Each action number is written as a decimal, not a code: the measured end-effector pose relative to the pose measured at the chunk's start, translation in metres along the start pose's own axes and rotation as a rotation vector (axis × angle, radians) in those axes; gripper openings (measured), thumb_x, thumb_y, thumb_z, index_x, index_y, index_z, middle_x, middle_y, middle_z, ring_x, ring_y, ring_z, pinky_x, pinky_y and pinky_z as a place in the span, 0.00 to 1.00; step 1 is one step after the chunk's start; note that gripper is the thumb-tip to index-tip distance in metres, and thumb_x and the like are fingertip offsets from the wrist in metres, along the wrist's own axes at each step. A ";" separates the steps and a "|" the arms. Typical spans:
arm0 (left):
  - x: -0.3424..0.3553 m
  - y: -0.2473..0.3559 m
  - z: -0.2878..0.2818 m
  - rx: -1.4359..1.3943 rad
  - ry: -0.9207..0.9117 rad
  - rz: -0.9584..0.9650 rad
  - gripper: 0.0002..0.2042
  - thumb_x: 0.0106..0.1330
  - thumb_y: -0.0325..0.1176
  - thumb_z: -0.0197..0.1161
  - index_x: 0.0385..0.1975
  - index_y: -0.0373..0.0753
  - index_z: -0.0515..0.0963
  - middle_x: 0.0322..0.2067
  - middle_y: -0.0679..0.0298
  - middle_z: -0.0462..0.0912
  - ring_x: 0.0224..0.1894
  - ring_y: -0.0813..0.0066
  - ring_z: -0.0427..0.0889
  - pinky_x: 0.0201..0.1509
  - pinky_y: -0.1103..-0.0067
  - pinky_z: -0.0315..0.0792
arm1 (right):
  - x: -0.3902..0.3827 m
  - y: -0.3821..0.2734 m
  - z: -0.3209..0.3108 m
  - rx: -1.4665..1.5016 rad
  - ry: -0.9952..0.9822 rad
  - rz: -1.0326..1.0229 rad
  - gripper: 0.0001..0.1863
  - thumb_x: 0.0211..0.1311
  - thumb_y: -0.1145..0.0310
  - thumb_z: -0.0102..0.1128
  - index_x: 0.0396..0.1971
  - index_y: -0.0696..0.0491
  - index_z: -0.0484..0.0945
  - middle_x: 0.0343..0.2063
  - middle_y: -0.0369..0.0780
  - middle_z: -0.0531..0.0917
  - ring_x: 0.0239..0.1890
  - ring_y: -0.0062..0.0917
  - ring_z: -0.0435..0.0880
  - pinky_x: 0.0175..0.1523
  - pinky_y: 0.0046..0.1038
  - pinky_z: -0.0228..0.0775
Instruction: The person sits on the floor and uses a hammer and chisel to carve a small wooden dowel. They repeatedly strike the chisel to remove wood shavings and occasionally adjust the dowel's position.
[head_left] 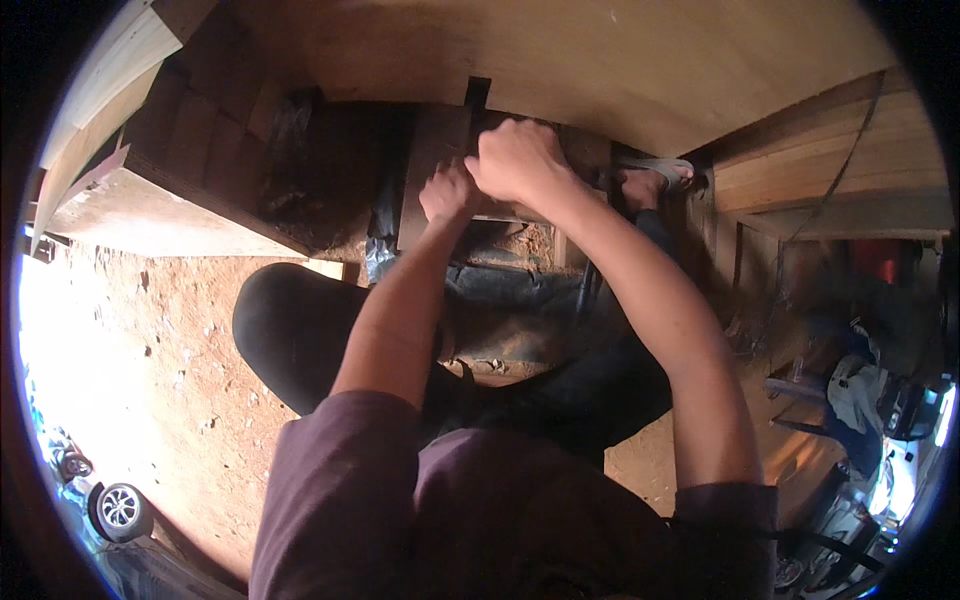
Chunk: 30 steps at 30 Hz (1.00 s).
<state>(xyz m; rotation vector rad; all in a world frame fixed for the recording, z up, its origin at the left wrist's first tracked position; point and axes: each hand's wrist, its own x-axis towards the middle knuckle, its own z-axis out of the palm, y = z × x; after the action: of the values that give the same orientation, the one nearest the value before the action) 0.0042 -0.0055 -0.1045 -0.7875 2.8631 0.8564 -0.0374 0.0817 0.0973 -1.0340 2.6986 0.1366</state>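
My left hand and my right hand are side by side ahead of me, fingers curled. The right hand is a little farther away and higher, its thumb side close to the left hand. Whatever they grip, if anything, is hidden behind the fingers. A short dark strip shows just beyond the hands; I cannot tell if it joins them. Beneath the hands lies a flat brown board. Nearer to me is an opening with wood shavings at its edge.
A large wooden panel rises beyond the hands. Another panel stands at the left, and a wooden frame at the right. My sandalled foot rests beside the board. A wheel shows at the lower left.
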 end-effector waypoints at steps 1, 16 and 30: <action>-0.003 0.000 0.001 -0.002 0.055 0.019 0.19 0.71 0.49 0.47 0.46 0.44 0.81 0.46 0.49 0.84 0.49 0.49 0.83 0.51 0.59 0.78 | 0.002 0.004 0.000 0.007 -0.029 -0.020 0.15 0.57 0.60 0.61 0.36 0.55 0.88 0.38 0.52 0.87 0.43 0.45 0.88 0.46 0.43 0.82; 0.002 0.010 -0.019 -0.107 -0.040 -0.033 0.17 0.68 0.44 0.51 0.40 0.42 0.85 0.45 0.50 0.85 0.49 0.48 0.84 0.53 0.60 0.78 | -0.024 0.065 0.033 0.367 0.147 -0.205 0.11 0.61 0.63 0.64 0.30 0.56 0.88 0.24 0.49 0.84 0.29 0.43 0.86 0.38 0.38 0.78; -0.010 0.003 -0.010 -0.120 0.002 0.047 0.20 0.71 0.48 0.49 0.45 0.40 0.81 0.49 0.50 0.82 0.51 0.44 0.80 0.55 0.58 0.76 | -0.081 0.061 0.074 0.402 0.494 -0.209 0.06 0.59 0.70 0.67 0.32 0.57 0.86 0.28 0.47 0.86 0.30 0.40 0.87 0.34 0.33 0.78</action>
<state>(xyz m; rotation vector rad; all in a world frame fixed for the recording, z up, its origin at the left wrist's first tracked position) 0.0123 -0.0043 -0.0929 -0.7350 2.8650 1.0425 -0.0051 0.1924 0.0467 -1.3365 2.8140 -0.7602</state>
